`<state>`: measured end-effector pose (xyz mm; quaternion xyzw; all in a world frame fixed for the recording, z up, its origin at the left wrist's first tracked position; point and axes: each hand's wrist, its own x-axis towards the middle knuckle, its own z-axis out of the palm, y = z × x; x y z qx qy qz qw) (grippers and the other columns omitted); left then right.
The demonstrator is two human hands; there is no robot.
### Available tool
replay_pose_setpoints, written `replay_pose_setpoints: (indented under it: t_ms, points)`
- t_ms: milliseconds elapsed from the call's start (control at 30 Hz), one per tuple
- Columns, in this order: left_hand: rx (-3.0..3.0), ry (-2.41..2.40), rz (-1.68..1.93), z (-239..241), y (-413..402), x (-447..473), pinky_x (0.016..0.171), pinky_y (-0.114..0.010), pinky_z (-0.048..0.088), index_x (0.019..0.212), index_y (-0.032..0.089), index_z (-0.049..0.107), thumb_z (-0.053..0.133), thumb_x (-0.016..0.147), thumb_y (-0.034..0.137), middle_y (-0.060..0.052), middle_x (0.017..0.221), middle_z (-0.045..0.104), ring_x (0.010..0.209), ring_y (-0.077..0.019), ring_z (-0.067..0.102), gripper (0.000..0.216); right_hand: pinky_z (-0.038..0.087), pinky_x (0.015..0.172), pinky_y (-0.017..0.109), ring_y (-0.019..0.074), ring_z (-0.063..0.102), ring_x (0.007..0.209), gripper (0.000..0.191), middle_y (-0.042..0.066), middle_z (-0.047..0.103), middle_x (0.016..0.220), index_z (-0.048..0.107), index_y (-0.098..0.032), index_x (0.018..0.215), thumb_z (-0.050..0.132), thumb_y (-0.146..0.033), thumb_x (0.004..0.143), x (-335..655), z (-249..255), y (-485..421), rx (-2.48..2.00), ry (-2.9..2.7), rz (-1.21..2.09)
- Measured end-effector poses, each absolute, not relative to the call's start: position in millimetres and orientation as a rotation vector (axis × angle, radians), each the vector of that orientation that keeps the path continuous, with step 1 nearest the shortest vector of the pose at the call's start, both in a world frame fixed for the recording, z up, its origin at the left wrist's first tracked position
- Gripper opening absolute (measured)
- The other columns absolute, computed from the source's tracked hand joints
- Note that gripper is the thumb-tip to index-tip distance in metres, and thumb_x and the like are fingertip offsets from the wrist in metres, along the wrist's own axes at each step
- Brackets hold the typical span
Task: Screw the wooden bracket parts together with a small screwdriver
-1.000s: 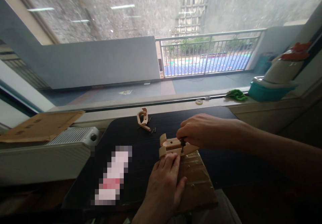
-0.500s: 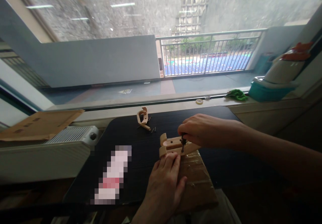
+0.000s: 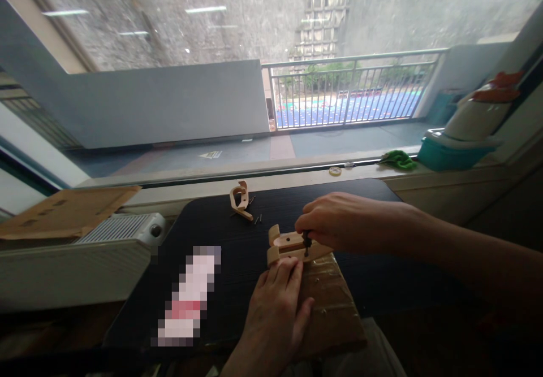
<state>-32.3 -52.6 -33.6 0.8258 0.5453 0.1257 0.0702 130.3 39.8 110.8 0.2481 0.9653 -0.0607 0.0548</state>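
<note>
My right hand (image 3: 324, 219) is closed round a short dark screwdriver (image 3: 306, 242), held upright with its tip on a light wooden piece (image 3: 292, 254). That piece has two parallel strips with round holes and curved ends at the left. It rests on a brown box (image 3: 328, 303) wrapped in clear tape. My left hand (image 3: 278, 303) lies flat on the box, fingers stretched out, fingertips touching the near edge of the wood. The screwdriver's handle is mostly hidden in my right fingers.
Farther back on the black table (image 3: 203, 224) lie a curved wooden part (image 3: 241, 202) and several screws (image 3: 258, 219). A blurred pink-and-white item (image 3: 186, 298) is at the left. On the windowsill are a tape roll (image 3: 335, 171), a green cloth (image 3: 399, 160) and a teal box (image 3: 452, 154).
My right hand has shifted slightly to the left, its grip on the screwdriver turned a little. My left hand and the wooden piece stay in place.
</note>
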Motion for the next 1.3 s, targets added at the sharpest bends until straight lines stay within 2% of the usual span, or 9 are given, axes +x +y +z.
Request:
replay_pose_setpoints:
  t_ms: [500,633,800,967,1300]
  points:
    - [2.482,1.647,0.381,-31.2,-52.8,-31.3,0.097,-0.041,0.041,0.127,0.013,0.047,0.053,0.079,0.023,-0.011,0.128,0.050,0.117,-0.0260,0.045,0.050,0.028,0.054,0.025,0.0107,0.048,0.060,0.026,0.005,0.060,0.069,0.060,-0.012,0.076,0.040,-0.019,0.089,134.3,101.7,46.6,0.894,2.936,-0.147]
    - [2.482,1.639,0.397,-29.6,-54.0,-31.2,0.096,-0.040,0.042,0.126,0.014,0.048,0.052,0.079,0.022,-0.011,0.127,0.050,0.116,-0.0259,0.046,0.048,0.026,0.052,0.026,0.0107,0.047,0.059,0.023,0.003,0.060,0.068,0.061,-0.014,0.078,0.043,-0.023,0.088,135.1,106.7,45.2,0.907,2.931,-0.109]
    - [2.488,1.640,0.416,-31.8,-54.3,-31.7,0.097,-0.040,0.041,0.127,0.013,0.047,0.053,0.079,0.023,-0.011,0.127,0.050,0.117,-0.0258,0.046,0.049,0.027,0.054,0.026,0.0126,0.052,0.066,0.015,0.003,0.062,0.076,0.064,-0.017,0.084,0.049,-0.017,0.081,134.0,112.8,40.7,0.842,2.893,-0.128]
    - [2.495,1.639,0.378,-31.4,-53.2,-31.7,0.098,-0.040,0.041,0.127,0.012,0.048,0.054,0.079,0.023,-0.012,0.129,0.050,0.118,-0.0263,0.045,0.049,0.031,0.058,0.026,0.0145,0.055,0.073,0.017,0.005,0.064,0.078,0.064,-0.015,0.085,0.047,-0.012,0.083,132.2,106.1,39.8,0.775,2.877,-0.171]
    - [2.493,1.645,0.384,-31.9,-52.9,-32.2,0.097,-0.041,0.042,0.127,0.013,0.048,0.054,0.079,0.023,-0.011,0.128,0.050,0.117,-0.0265,0.046,0.050,0.032,0.059,0.026,0.0142,0.055,0.071,0.018,0.006,0.064,0.076,0.063,-0.013,0.084,0.045,-0.015,0.086,130.8,96.1,45.6,0.807,2.916,-0.146]
